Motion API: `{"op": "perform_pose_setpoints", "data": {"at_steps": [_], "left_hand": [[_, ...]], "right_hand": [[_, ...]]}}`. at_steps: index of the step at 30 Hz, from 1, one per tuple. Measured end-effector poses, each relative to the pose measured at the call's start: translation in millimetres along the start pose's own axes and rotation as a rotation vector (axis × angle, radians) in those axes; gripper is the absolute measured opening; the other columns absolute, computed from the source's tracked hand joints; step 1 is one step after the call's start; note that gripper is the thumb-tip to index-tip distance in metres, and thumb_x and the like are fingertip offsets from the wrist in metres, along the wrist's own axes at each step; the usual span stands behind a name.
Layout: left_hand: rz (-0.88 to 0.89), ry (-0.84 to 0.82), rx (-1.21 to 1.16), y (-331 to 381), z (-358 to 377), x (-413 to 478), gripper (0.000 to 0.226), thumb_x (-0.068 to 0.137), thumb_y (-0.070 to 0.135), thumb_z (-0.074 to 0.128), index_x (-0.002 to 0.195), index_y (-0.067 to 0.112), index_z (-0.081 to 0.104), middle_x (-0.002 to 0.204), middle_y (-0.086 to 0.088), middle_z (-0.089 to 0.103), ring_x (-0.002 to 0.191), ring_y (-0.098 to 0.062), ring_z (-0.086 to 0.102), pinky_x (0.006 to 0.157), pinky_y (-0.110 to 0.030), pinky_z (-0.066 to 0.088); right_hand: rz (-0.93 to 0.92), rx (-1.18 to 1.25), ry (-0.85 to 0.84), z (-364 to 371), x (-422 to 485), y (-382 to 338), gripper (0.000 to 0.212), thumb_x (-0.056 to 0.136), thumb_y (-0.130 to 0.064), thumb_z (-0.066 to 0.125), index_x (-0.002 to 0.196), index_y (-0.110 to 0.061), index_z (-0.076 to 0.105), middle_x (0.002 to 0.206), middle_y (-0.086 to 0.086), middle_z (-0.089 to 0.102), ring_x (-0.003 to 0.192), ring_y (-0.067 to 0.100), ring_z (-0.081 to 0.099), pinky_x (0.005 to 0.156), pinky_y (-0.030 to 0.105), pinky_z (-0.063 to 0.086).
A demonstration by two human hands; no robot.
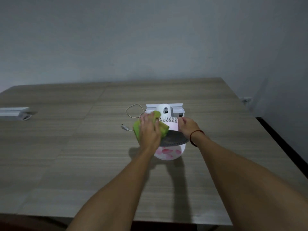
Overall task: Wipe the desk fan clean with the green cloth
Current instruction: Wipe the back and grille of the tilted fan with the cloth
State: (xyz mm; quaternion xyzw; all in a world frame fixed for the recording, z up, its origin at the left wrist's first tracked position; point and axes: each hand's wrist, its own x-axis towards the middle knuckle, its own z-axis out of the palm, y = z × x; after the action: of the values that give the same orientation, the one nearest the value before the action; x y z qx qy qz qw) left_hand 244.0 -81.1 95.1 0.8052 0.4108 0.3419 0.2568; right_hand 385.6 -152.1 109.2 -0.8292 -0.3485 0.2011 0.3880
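Observation:
A small white desk fan (167, 112) stands near the middle of the wooden table (66, 147), with a dark grille (176, 140) facing me and a white base with pink marks (168, 153). My left hand (149, 130) presses the green cloth (162, 129) onto the fan's upper left side. My right hand (188, 126) grips the fan's right side and steadies it. The fan's cord (133, 110) loops on the table behind, its plug lying at the left.
A white rail-like piece (164, 106) lies just behind the fan. Another white piece (15, 113) sits at the table's left edge. A grey wall rises behind. The table's right edge drops off beside a dark strip.

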Motion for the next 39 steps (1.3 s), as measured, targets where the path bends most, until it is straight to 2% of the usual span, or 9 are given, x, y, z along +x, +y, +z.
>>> {"op": "perform_pose_setpoints", "data": {"at_steps": [5, 12, 18, 20, 25, 27, 31, 36, 39], "left_hand": [[0.471, -0.125, 0.210, -12, 4, -1, 0.051, 0.098, 0.029, 0.035, 0.149, 0.022, 0.030, 0.160, -0.004, 0.021, 0.150, -0.023, 0.013, 0.120, -0.038, 0.010], [-0.617, -0.024, -0.309, -11, -2, 31, 0.055, 0.102, 0.036, 0.025, 0.144, 0.002, 0.033, 0.147, -0.023, 0.041, 0.135, -0.037, 0.039, 0.113, -0.045, 0.031], [0.365, -0.117, 0.135, 14, 11, 3, 0.046, 0.100, 0.028, 0.037, 0.144, 0.017, 0.040, 0.155, -0.004, 0.035, 0.147, -0.023, 0.024, 0.120, -0.041, 0.015], [0.429, -0.143, 0.156, 0, 12, 8, 0.047, 0.099, 0.030, 0.035, 0.145, 0.021, 0.039, 0.157, -0.002, 0.031, 0.148, -0.019, 0.021, 0.121, -0.038, 0.013], [-0.617, -0.040, -0.456, -35, 0, 15, 0.054, 0.102, 0.038, 0.024, 0.135, 0.002, 0.049, 0.134, -0.024, 0.054, 0.125, -0.036, 0.051, 0.106, -0.041, 0.041], [-0.790, -0.058, -0.538, -36, -1, 11, 0.058, 0.101, 0.041, 0.025, 0.127, -0.002, 0.054, 0.127, -0.025, 0.058, 0.118, -0.037, 0.055, 0.103, -0.043, 0.044], [-0.399, 0.077, -0.279, -19, 2, 0, 0.048, 0.102, 0.037, 0.025, 0.117, 0.003, 0.056, 0.107, -0.018, 0.063, 0.104, -0.028, 0.057, 0.084, -0.033, 0.043], [0.479, -0.141, 0.185, 0, 14, 0, 0.050, 0.100, 0.028, 0.036, 0.148, 0.018, 0.031, 0.158, -0.006, 0.029, 0.148, -0.024, 0.021, 0.122, -0.042, 0.014], [0.474, -0.090, 0.193, 1, 21, -2, 0.050, 0.098, 0.031, 0.035, 0.147, 0.019, 0.034, 0.159, -0.002, 0.026, 0.149, -0.020, 0.018, 0.121, -0.038, 0.010]], "right_hand": [[-0.043, -0.044, -0.001, -4, 6, 6, 0.040, 0.096, -0.036, 0.037, 0.102, -0.007, 0.064, 0.111, 0.021, 0.065, 0.095, 0.031, 0.057, 0.075, 0.029, 0.037], [-0.053, -0.061, 0.003, 0, 10, 0, 0.037, 0.096, -0.032, 0.036, 0.102, -0.009, 0.065, 0.109, 0.021, 0.065, 0.089, 0.029, 0.054, 0.077, 0.034, 0.041], [-0.044, -0.101, 0.001, -4, 14, 3, 0.041, 0.097, -0.031, 0.033, 0.102, -0.002, 0.062, 0.111, 0.025, 0.063, 0.102, 0.037, 0.058, 0.084, 0.038, 0.045], [-0.063, -0.126, -0.012, -7, 15, 7, 0.039, 0.097, -0.030, 0.034, 0.098, -0.003, 0.061, 0.110, 0.025, 0.064, 0.100, 0.037, 0.058, 0.082, 0.037, 0.044], [-0.076, -0.122, 0.027, -4, 17, 7, 0.044, 0.098, -0.034, 0.032, 0.105, -0.003, 0.061, 0.113, 0.025, 0.063, 0.102, 0.037, 0.057, 0.083, 0.037, 0.043], [-0.067, -0.130, 0.047, -2, 18, 5, 0.045, 0.098, -0.033, 0.029, 0.108, -0.002, 0.060, 0.114, 0.026, 0.062, 0.102, 0.037, 0.057, 0.083, 0.037, 0.043], [-0.052, -0.128, 0.076, -2, 20, 3, 0.045, 0.099, -0.032, 0.028, 0.115, -0.001, 0.058, 0.118, 0.026, 0.061, 0.105, 0.038, 0.056, 0.085, 0.037, 0.043], [-0.038, -0.172, 0.028, 3, 19, -3, 0.040, 0.097, -0.033, 0.037, 0.114, -0.005, 0.060, 0.120, 0.025, 0.061, 0.107, 0.039, 0.058, 0.088, 0.038, 0.045], [-0.074, -0.192, 0.004, 4, 19, 1, 0.033, 0.093, -0.027, 0.043, 0.110, -0.006, 0.062, 0.116, 0.024, 0.063, 0.104, 0.039, 0.059, 0.085, 0.038, 0.046]]}}
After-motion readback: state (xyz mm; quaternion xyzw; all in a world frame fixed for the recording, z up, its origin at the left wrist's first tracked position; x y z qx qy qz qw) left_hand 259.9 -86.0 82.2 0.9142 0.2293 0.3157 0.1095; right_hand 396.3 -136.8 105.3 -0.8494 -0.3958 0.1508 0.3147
